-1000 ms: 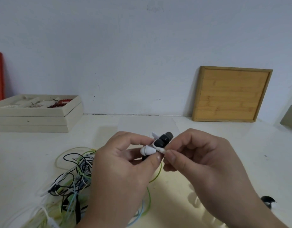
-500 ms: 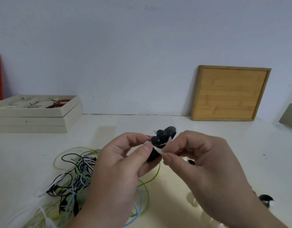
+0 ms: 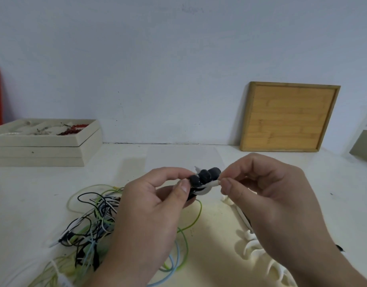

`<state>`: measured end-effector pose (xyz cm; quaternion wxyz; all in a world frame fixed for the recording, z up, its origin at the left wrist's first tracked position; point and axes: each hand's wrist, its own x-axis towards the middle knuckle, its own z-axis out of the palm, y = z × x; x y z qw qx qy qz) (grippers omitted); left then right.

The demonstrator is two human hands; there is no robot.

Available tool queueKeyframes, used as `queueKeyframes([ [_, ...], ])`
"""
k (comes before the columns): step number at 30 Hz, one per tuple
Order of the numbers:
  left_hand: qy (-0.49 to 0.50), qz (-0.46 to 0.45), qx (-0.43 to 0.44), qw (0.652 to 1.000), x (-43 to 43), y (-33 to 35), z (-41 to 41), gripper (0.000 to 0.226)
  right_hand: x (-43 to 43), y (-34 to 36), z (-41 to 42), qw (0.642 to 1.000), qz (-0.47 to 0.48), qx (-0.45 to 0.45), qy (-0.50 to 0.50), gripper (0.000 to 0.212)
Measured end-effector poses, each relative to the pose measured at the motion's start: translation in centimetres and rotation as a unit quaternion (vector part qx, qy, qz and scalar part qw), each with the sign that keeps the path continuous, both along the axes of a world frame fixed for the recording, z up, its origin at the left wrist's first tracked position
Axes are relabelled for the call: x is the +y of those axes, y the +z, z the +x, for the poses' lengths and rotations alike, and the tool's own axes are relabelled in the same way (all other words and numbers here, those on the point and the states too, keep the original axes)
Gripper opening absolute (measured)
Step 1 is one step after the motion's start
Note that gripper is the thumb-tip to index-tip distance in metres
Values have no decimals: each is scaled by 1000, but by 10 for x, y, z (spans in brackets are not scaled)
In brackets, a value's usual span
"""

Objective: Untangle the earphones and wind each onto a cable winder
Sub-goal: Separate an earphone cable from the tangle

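Worktop (image 3: 44, 193), white, carries everything. Largest item of the task — the tangle of earphones (image 3: 91, 222), black, white, green and pale blue cords — lies toward the near left edge, still knotted together, loops spilling out to the near edge. Judged from this, most of the job is left: several sets remain unsorted. Spare white cable winders (image 3: 253, 247) lie at the near right, partly hidden under the right forearm, unused as far as can be seen. In hand, above the middle of the worktop: one black earphone set (image 3: 203, 177), its buds bunched together and a white cable winder (image 3: 207, 188) looped around it — this one looks near finished, likely the closing tuck of the winder's tail. Left hand (image 3: 149, 208) grasps the bundle between thumb and curled fingers. Right hand (image 3: 267, 195) pinches the free white end of the winder between thumb and forefinger. Whether any fully wound set is already put aside — cannot tell.
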<state>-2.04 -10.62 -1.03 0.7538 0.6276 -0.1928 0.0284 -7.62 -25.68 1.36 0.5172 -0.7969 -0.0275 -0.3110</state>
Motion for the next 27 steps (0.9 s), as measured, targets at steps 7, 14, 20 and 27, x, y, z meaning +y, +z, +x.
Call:
queueKeyframes([
  [7,45,72,-126,988,2,-4,0,21,3,-3,-2,996,-81,-20,-44,16],
  [14,69,121,-194,971,-1,-8,0,27,6,-9,1,981,-177,-72,-45,17],
  [20,22,82,-170,982,-1,-9,-2,12,4,-10,4,985,-159,-59,-5,12],
  [27,-9,70,-92,993,-3,-6,-6,23,3,-9,3,995,-45,0,88,13],
])
